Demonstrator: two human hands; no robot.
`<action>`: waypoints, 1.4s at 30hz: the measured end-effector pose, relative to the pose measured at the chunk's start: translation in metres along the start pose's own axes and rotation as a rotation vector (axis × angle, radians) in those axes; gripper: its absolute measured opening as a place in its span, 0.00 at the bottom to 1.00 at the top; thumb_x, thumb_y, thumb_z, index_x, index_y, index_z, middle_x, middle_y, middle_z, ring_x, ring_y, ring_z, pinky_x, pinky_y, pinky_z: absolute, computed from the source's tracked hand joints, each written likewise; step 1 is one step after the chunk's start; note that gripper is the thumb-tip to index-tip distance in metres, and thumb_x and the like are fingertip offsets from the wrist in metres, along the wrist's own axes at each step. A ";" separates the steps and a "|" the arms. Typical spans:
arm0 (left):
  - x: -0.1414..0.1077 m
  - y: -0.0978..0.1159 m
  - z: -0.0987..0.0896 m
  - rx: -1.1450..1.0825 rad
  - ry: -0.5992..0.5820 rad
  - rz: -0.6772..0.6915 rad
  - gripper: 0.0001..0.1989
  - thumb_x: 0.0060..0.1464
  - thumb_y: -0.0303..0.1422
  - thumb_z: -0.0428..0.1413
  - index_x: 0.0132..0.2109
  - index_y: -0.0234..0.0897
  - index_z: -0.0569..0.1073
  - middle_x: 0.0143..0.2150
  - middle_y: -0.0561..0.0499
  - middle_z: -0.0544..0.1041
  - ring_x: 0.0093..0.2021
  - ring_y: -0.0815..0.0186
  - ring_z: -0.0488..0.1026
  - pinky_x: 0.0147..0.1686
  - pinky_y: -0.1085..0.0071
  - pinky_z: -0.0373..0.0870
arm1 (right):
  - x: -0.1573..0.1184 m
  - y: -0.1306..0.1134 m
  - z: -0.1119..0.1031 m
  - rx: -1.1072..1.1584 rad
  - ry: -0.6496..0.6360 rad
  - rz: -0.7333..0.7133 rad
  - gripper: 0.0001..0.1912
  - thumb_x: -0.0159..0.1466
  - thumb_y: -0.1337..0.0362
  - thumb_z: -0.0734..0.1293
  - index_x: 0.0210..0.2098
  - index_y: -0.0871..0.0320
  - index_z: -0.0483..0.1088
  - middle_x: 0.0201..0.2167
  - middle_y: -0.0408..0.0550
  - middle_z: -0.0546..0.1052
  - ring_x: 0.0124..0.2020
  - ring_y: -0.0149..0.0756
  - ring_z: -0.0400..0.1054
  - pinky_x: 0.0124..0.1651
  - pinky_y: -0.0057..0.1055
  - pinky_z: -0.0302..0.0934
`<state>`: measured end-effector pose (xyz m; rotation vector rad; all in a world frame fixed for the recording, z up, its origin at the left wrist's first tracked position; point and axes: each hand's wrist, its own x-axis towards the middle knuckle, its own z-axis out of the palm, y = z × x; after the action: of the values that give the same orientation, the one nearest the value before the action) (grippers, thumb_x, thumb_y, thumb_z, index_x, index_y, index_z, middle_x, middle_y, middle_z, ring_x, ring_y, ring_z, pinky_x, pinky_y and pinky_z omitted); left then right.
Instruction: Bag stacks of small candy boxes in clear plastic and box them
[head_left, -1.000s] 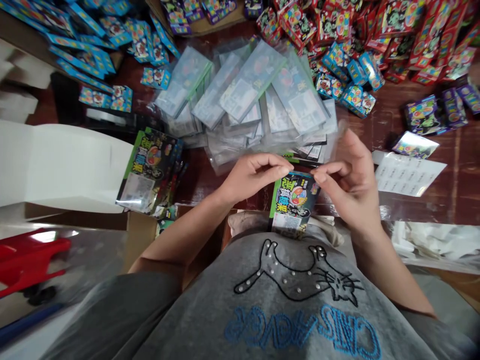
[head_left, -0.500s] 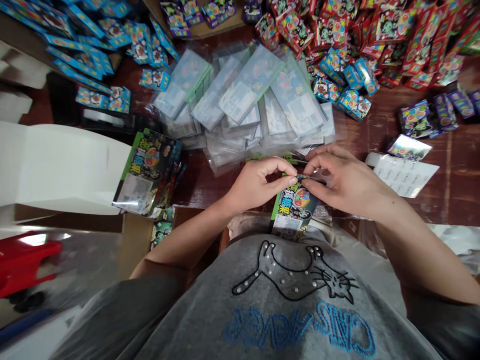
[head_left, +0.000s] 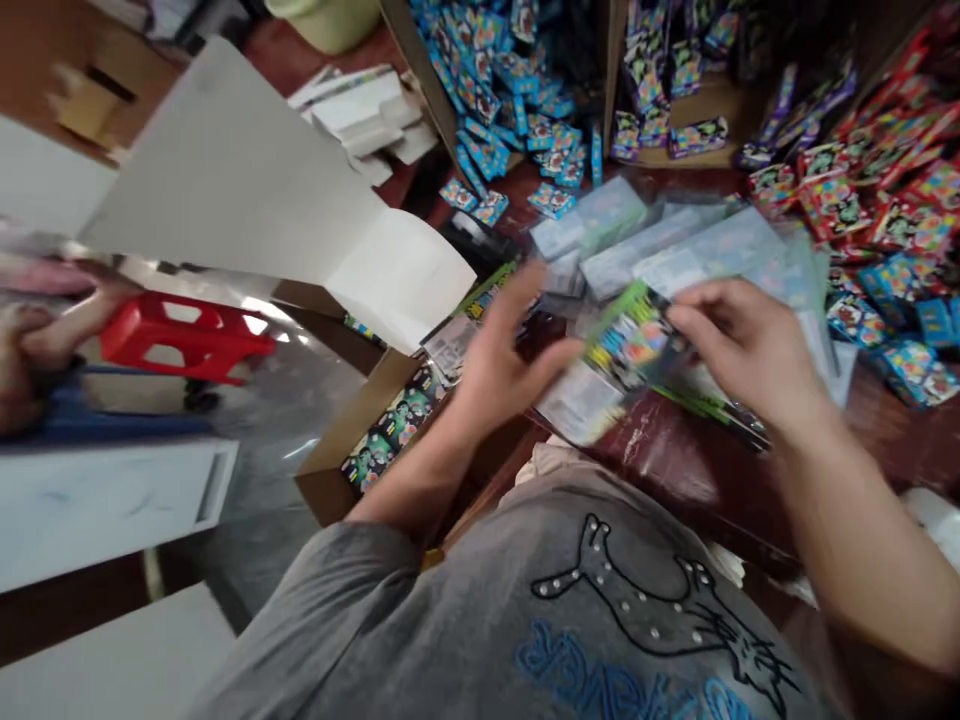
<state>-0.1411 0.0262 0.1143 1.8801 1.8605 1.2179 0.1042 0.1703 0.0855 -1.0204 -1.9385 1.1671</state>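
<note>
A flat candy packet, black and green with a coloured wheel and a pale lower part, hangs tilted over the table edge. My right hand pinches its upper right corner between thumb and fingers. Just left of the packet is my left hand, blurred, its thumb and fingers apart and holding nothing. Behind that hand lies a stack of similar packets, partly covered by it. Under my right hand, another green-edged packet rests on the table.
Clear-bagged flat packs are piled beyond my hands. Small blue boxes, purple boxes and red boxes lie behind them. An open carton of packets stands at my left, near a red stool and a person's hand.
The view has swung left. My hands have come apart; the left has let go and spread its fingers, while the right has lifted the packet off my lap's edge.
</note>
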 end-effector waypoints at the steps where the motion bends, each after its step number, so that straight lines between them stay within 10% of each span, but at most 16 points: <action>1: -0.002 -0.008 -0.022 0.127 0.049 -0.036 0.40 0.66 0.57 0.62 0.74 0.43 0.64 0.77 0.38 0.67 0.78 0.47 0.65 0.75 0.49 0.65 | 0.025 -0.006 0.027 0.005 0.014 -0.020 0.11 0.73 0.53 0.70 0.45 0.53 0.76 0.43 0.47 0.84 0.45 0.44 0.80 0.52 0.44 0.73; 4: -0.009 -0.031 -0.060 0.436 -0.038 -0.138 0.53 0.54 0.64 0.67 0.77 0.41 0.63 0.81 0.33 0.59 0.81 0.34 0.56 0.78 0.38 0.54 | 0.082 -0.031 0.109 -0.187 -0.092 0.019 0.09 0.75 0.61 0.65 0.50 0.56 0.75 0.47 0.53 0.83 0.49 0.47 0.77 0.57 0.46 0.71; 8: -0.018 -0.063 -0.055 0.628 -0.230 -0.242 0.43 0.55 0.54 0.69 0.74 0.50 0.70 0.81 0.41 0.61 0.79 0.29 0.56 0.75 0.30 0.52 | 0.101 -0.056 0.165 -0.391 -0.220 0.029 0.15 0.78 0.60 0.62 0.58 0.59 0.73 0.57 0.62 0.79 0.59 0.54 0.71 0.60 0.51 0.68; 11: -0.019 -0.083 -0.048 0.596 -0.185 -0.282 0.37 0.61 0.50 0.64 0.74 0.54 0.69 0.82 0.50 0.61 0.79 0.34 0.57 0.74 0.34 0.55 | 0.089 -0.044 0.136 -0.494 -0.114 -0.052 0.19 0.77 0.55 0.64 0.60 0.60 0.73 0.67 0.66 0.71 0.68 0.61 0.63 0.65 0.57 0.64; 16: -0.013 -0.100 -0.057 0.453 -0.165 -0.296 0.44 0.60 0.66 0.57 0.76 0.53 0.66 0.83 0.59 0.57 0.81 0.32 0.50 0.75 0.39 0.45 | 0.035 0.020 0.002 -0.804 0.128 0.081 0.44 0.71 0.42 0.70 0.75 0.63 0.59 0.79 0.72 0.56 0.80 0.72 0.46 0.76 0.73 0.43; 21: -0.001 -0.081 -0.055 0.528 -0.124 -0.252 0.49 0.56 0.63 0.64 0.78 0.50 0.63 0.85 0.54 0.52 0.82 0.25 0.46 0.77 0.30 0.37 | -0.031 0.073 -0.080 -0.937 0.170 0.429 0.50 0.66 0.39 0.73 0.72 0.70 0.62 0.67 0.81 0.71 0.68 0.75 0.66 0.66 0.71 0.61; 27: 0.023 0.007 0.029 0.079 -0.162 0.048 0.24 0.66 0.47 0.64 0.64 0.45 0.76 0.68 0.44 0.78 0.72 0.46 0.71 0.75 0.44 0.62 | -0.071 0.058 -0.095 -0.726 0.433 0.278 0.30 0.74 0.55 0.65 0.72 0.61 0.64 0.64 0.70 0.76 0.65 0.64 0.72 0.65 0.65 0.68; 31: 0.041 0.058 0.133 -0.559 -0.363 -0.105 0.30 0.67 0.54 0.61 0.67 0.43 0.71 0.69 0.40 0.77 0.67 0.52 0.77 0.63 0.53 0.76 | -0.085 0.028 -0.082 -0.614 0.505 0.137 0.19 0.78 0.58 0.59 0.61 0.53 0.74 0.66 0.64 0.76 0.70 0.61 0.70 0.71 0.67 0.64; 35: 0.059 0.073 0.205 -0.873 -0.326 -0.261 0.28 0.68 0.57 0.58 0.62 0.42 0.70 0.65 0.41 0.79 0.64 0.55 0.79 0.58 0.57 0.78 | -0.099 0.008 -0.047 -0.547 0.515 0.028 0.14 0.78 0.61 0.59 0.52 0.54 0.77 0.67 0.63 0.76 0.71 0.57 0.70 0.72 0.62 0.66; 39: 0.062 0.060 0.202 -0.715 -0.196 -0.298 0.22 0.69 0.53 0.56 0.53 0.39 0.74 0.58 0.43 0.82 0.60 0.57 0.78 0.62 0.59 0.73 | -0.106 0.007 -0.035 -0.436 0.211 -0.109 0.13 0.79 0.61 0.61 0.57 0.54 0.74 0.60 0.61 0.82 0.61 0.51 0.79 0.62 0.55 0.76; 42: 0.054 0.047 0.169 -0.602 -0.405 -0.148 0.18 0.69 0.49 0.56 0.48 0.38 0.76 0.49 0.46 0.83 0.52 0.57 0.79 0.56 0.62 0.75 | -0.097 0.009 -0.051 -0.408 0.095 -0.261 0.21 0.77 0.60 0.66 0.67 0.57 0.68 0.71 0.65 0.72 0.74 0.53 0.67 0.72 0.58 0.67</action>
<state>-0.0015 0.1321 0.0608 1.4838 1.2185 1.0850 0.1964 0.1105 0.0847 -0.9635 -2.2026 0.5815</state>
